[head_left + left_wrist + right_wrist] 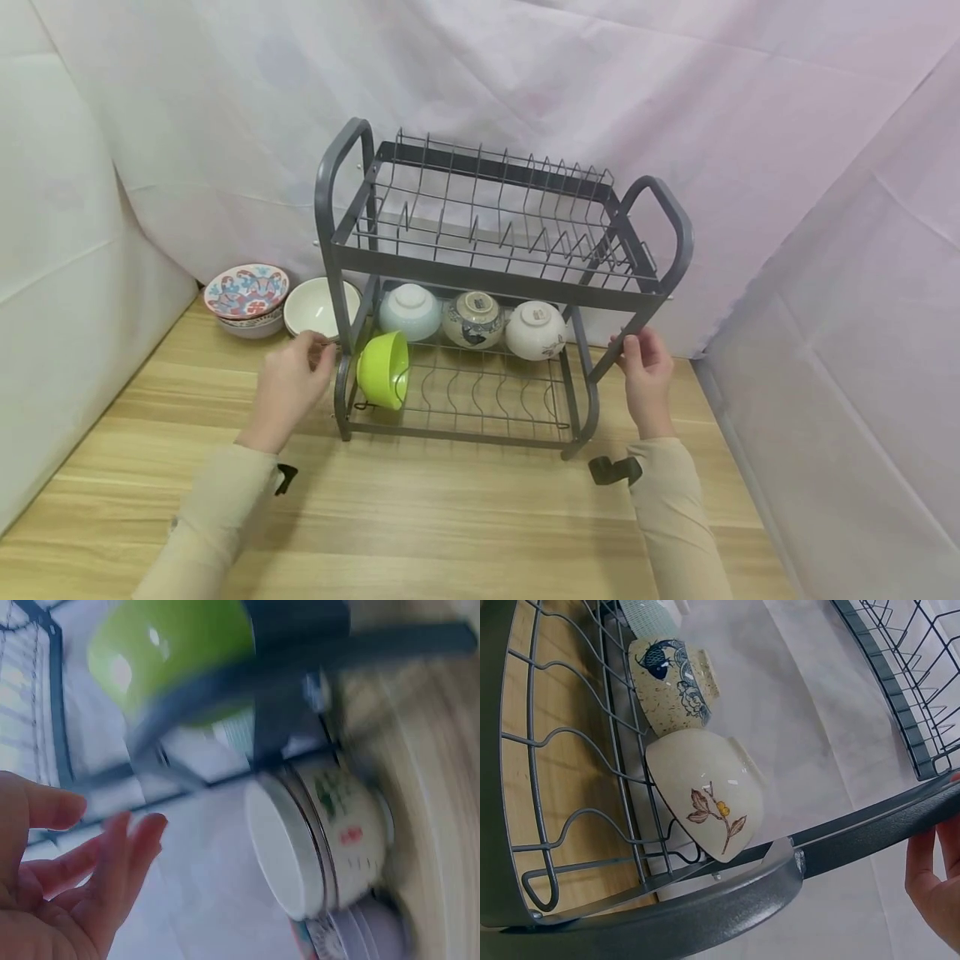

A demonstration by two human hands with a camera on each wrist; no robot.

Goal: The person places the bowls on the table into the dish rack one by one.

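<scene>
A grey two-tier dish rack (495, 279) stands on the wooden table. My left hand (296, 375) hovers just beside its left post with fingers relaxed and holding nothing; the left wrist view shows its fingers (112, 855) spread, short of the frame. My right hand (643, 367) grips the slanted strut on the rack's right side (855, 840), with a finger (937, 885) beside the bar. On the lower tier a green bowl (384, 368) stands on edge at the front left. Behind it lie a pale blue bowl (409, 312), a speckled fish bowl (472, 319) and a white flower bowl (534, 330).
Left of the rack a white bowl (318, 307) and a stack topped by a red-and-blue patterned bowl (247, 292) sit on the table (450, 517). White cloth walls close in at the back and both sides. The rack's upper tier (480, 217) holds nothing.
</scene>
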